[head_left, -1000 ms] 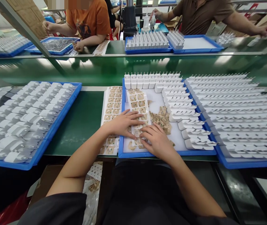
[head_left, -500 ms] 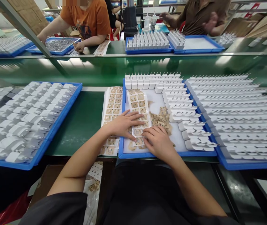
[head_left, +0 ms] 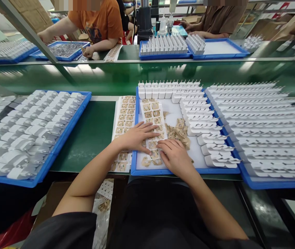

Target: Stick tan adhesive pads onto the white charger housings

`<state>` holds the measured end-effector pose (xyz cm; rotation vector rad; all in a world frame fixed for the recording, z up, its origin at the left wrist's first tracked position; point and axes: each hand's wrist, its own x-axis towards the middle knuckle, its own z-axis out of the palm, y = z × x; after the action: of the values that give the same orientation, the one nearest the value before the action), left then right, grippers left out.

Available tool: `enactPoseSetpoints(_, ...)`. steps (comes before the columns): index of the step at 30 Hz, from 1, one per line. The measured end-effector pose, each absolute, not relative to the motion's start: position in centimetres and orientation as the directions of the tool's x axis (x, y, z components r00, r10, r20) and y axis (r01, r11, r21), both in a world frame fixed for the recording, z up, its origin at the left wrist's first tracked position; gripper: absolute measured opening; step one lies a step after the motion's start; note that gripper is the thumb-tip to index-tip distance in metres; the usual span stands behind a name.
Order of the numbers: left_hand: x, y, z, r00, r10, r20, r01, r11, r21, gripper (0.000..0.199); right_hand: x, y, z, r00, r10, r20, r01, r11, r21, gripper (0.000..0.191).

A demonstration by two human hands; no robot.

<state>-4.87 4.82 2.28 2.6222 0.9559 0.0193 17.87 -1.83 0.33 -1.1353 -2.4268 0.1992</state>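
My left hand (head_left: pixel 137 136) lies flat with fingers spread across a sheet of tan stickers (head_left: pixel 151 113) with white borders, inside a blue tray (head_left: pixel 147 171). At the sheet's lower right edge, my right hand (head_left: pixel 175 155) has its fingers bent and pinching the sheet; the exact grip is partly hidden. Below the fingers, several tan stickers (head_left: pixel 146 161) show without the white border around them. A loose pile of tan paper pieces (head_left: pixel 180 133) sits just beyond my right hand. White plug adapters (head_left: pixel 196 117) stand in rows along the tray's far and right sides.
More sticker sheets (head_left: pixel 122 117) lie under my left forearm, beside the tray. A left tray (head_left: pixel 66 133) and a right tray (head_left: pixel 256 183) hold rows of white adapters. Across the green conveyor belt (head_left: pixel 105 79), people sit at trays, one in an orange shirt (head_left: pixel 103 24).
The white border at the sheet's lower end has come away upward from the stickers there. Both my hands stay nearly in place. Across the belt, the brown-shirted person's hands have lowered.
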Motion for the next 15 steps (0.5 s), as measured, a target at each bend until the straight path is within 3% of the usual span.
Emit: enactPoseSetpoints(15,-4.92,4.89,2.19,0.778,0.622,-0.092,0.613,-0.718,0.33,0.08,18.56,-1.54,0.41,-0.596,0.753,0.279,0.628,0.654,-0.422,0.022)
